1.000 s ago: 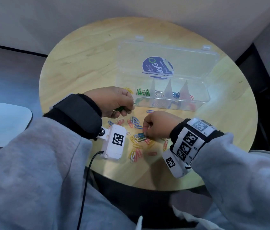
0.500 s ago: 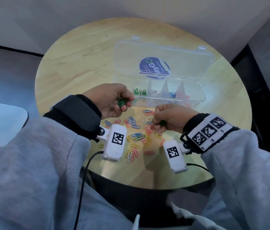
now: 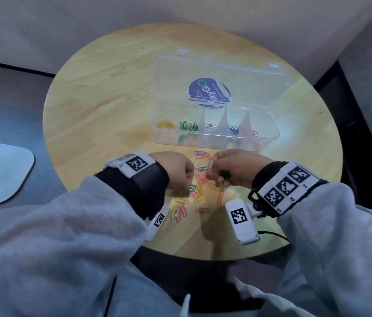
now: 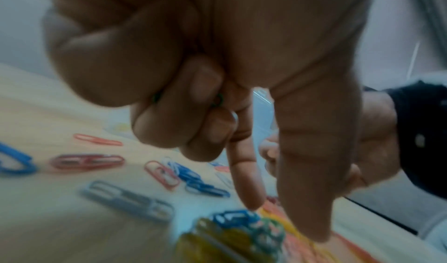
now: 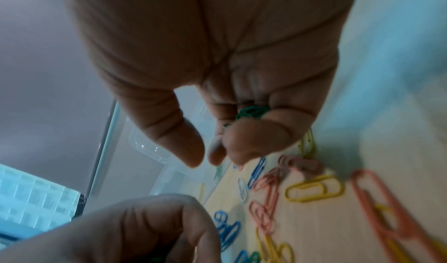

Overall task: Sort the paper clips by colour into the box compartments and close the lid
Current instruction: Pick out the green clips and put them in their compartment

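A: Currently, green clips are held in the curled fingers of the right hand.
B: Left hand?
A: Green clips are gripped in its curled fingers too; index finger and thumb are extended down onto the loose clip pile on the worktop.
B: Box?
A: Lid is open; yellow, green, silver, blue and red clips are seen sorted inside.
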{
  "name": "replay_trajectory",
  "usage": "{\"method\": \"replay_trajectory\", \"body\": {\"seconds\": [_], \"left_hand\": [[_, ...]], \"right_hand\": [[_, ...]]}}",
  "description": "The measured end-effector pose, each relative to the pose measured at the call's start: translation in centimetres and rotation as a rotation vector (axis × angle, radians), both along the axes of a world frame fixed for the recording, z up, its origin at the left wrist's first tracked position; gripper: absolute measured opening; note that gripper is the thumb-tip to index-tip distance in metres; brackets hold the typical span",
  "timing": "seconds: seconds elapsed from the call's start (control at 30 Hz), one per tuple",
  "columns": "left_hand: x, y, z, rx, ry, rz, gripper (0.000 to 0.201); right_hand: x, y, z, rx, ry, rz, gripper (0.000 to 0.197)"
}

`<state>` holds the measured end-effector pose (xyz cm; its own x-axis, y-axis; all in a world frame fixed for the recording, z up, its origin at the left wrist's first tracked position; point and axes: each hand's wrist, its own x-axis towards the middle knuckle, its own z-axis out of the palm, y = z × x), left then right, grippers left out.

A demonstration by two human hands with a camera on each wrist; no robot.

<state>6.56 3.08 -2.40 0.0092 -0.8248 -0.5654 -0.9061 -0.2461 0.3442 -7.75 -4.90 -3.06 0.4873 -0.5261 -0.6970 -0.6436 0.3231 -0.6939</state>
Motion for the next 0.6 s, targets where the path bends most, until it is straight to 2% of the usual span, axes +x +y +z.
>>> {"method": "replay_trajectory", "body": {"seconds": [0.13, 0.3, 0.47, 0.6], "left_hand": [[-0.8, -0.2, -0.4, -0.003, -0.058, -0.028, 0.012], [-0.3, -0.4, -0.7, -0.007, -0.081, 0.021, 0.003], [2.5, -0.4, 1.0, -0.012, 0.091, 0.161, 0.018], [4.9, -0.2, 2.7, -0.020, 0.347, 0.347, 0.015]], "right_hand": [[0.2, 0.3, -0.1, -0.133, 0.087, 0.130, 0.020], [0.5, 0.8, 0.3, -0.310, 0.206, 0.318, 0.017], [1.5, 1.6, 0.5, -0.448, 0.253, 0.420, 0.019], [2.5, 2.1, 0.2, -0.534, 0.290, 0.472, 0.013]]}}
